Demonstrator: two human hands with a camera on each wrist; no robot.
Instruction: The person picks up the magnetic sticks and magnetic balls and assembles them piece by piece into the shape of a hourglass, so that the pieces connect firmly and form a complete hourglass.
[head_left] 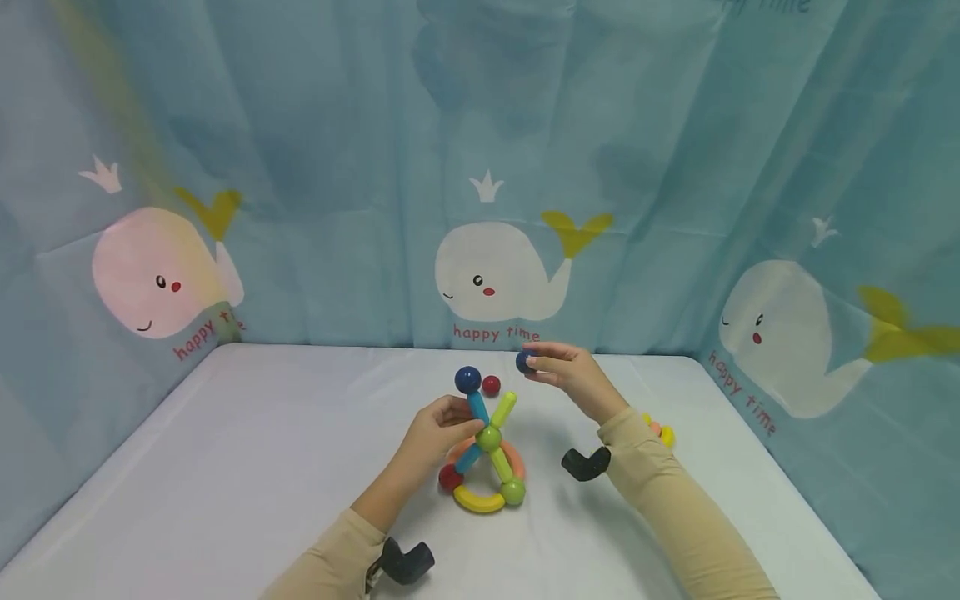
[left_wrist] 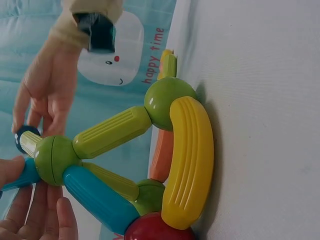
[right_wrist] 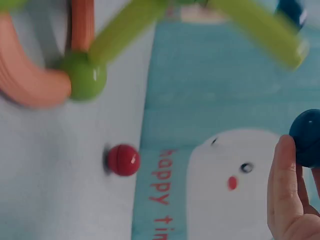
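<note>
Hanging behind everything, the blue curtain (head_left: 337, 167) limits movement beyond the far edge of the white desk (head_left: 262, 433); the wider room for moving is at the left of the picture. In the middle stands the ball-and-rod figure (head_left: 489, 438), on a ring of curved pieces (head_left: 480, 502), which probably gives it a broad foot. The left hand (head_left: 437, 427) pinches its upper blue rod (head_left: 477, 406), seemingly to keep the figure from tipping. The right hand (head_left: 568, 372), right of centre, grasps a blue ball (head_left: 522, 362) with its fingertips, perhaps so that much of the surface is free for contact; a gap separates this ball from the bare upper end of the yellow-green rod (head_left: 506, 407). A small group of yellow and orange pieces (head_left: 667, 436) lies beside the right sleeve (head_left: 663, 492), toward the right edge of the desk, and the loose red ball (head_left: 491, 385) rests behind the figure, so the room there is narrower
</note>
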